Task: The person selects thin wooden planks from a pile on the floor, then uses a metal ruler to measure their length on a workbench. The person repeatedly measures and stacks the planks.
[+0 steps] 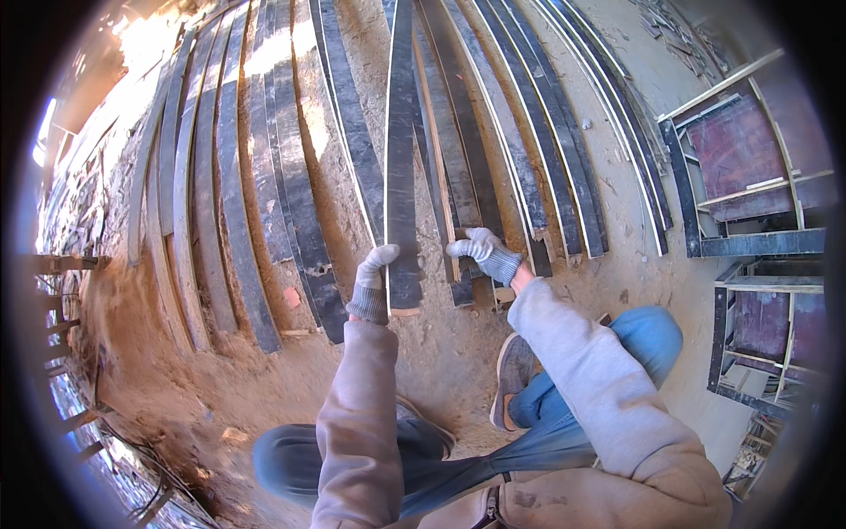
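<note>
I am crouching over long dark board strips laid side by side on the dirt. My left hand (376, 279), in a grey knit glove, is closed on the left edge of a long black board strip (402, 167) near its close end. This strip has a pale left edge and runs away from me. My right hand (486, 252), gloved the same way, has its fingers curled at the near end of a narrow strip with a light brown edge (439, 167). The grip's underside is hidden. A worn dark strip (467, 176) lies just beyond that hand.
More dark strips (231, 176) lie to the left, and pale-edged ones (551, 132) to the right. Framed reddish panels (736, 145) stand at the far right. A small pinkish piece (292, 297) rests on the dirt. My shoes (514, 370) are close to the strip ends.
</note>
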`<state>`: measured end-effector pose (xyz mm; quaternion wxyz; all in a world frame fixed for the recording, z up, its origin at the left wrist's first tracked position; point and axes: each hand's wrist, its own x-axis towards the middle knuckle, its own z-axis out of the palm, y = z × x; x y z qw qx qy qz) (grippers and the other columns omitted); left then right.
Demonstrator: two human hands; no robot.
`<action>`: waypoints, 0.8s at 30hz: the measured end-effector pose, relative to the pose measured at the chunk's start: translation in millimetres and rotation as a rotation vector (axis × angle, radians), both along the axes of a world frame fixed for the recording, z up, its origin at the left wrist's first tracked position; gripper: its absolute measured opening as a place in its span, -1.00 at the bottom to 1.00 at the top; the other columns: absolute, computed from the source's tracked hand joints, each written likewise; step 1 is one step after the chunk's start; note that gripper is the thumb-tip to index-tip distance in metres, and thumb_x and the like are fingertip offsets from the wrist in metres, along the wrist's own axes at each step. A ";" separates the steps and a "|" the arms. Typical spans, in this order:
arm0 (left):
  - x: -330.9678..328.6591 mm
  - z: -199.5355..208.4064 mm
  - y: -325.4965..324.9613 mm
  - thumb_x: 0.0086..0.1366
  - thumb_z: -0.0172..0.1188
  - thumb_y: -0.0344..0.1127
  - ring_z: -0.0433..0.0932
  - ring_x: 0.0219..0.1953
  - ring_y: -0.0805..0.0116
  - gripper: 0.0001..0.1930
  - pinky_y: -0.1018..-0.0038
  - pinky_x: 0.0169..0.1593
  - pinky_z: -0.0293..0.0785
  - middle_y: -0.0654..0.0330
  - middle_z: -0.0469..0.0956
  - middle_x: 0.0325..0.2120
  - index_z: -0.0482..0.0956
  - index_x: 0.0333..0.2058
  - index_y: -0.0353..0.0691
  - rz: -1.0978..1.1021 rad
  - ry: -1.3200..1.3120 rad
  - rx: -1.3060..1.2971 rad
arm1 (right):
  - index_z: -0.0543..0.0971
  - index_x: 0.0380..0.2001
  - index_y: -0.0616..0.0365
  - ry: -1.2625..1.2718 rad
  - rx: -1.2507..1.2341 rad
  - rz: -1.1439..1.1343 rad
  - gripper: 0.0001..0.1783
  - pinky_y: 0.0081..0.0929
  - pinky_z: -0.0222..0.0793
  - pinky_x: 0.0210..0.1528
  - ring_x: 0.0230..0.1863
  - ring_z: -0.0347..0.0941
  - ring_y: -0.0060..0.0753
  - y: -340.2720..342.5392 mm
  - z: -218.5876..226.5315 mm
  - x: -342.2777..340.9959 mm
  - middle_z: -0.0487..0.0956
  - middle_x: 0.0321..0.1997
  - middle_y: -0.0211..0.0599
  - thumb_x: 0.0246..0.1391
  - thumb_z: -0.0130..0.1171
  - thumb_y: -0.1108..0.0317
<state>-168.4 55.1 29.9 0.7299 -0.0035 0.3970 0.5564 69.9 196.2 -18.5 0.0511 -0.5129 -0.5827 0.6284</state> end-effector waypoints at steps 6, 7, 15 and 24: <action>7.6 2.5 2.6 0.20 0.42 0.00 0.76 -0.39 0.18 -0.44 0.22 -0.41 0.76 0.04 0.74 -0.33 0.67 0.01 -0.34 -0.005 0.028 -0.004 | 0.60 0.12 0.35 0.175 -0.171 -0.055 -0.26 -0.39 0.59 0.04 -0.02 0.61 -0.42 -6.5 9.4 5.2 0.66 -0.07 -0.28 0.02 0.50 0.01; 7.8 3.7 2.0 0.20 0.42 0.01 0.76 -0.39 0.19 -0.43 0.25 -0.41 0.76 0.03 0.74 -0.32 0.66 0.02 -0.35 0.001 0.039 -0.004 | 0.61 0.11 0.32 0.200 -0.177 -0.085 -0.29 -0.39 0.61 -0.05 -0.09 0.61 -0.40 -6.2 12.7 3.8 0.66 -0.06 -0.30 0.01 0.51 0.03; 9.4 9.2 2.8 0.22 0.37 -0.01 0.76 -0.39 0.18 -0.43 0.27 -0.41 0.77 0.00 0.73 -0.30 0.64 0.03 -0.38 -0.024 0.014 0.029 | 0.61 0.06 0.51 0.288 -0.077 0.005 0.03 -0.31 0.45 0.19 0.06 0.58 -0.16 -6.9 22.3 2.1 0.68 -0.02 -0.01 -0.13 0.52 -0.32; 13.5 2.8 1.4 0.19 0.37 -0.02 0.76 -0.40 0.18 -0.44 0.27 -0.43 0.76 0.00 0.73 -0.32 0.64 0.02 -0.37 -0.003 0.017 0.006 | 0.56 0.10 0.34 0.194 -0.122 -0.027 -0.17 -0.34 0.75 -0.19 -0.12 0.68 -0.31 -2.6 25.7 1.7 0.65 -0.08 -0.20 -0.06 0.58 -0.08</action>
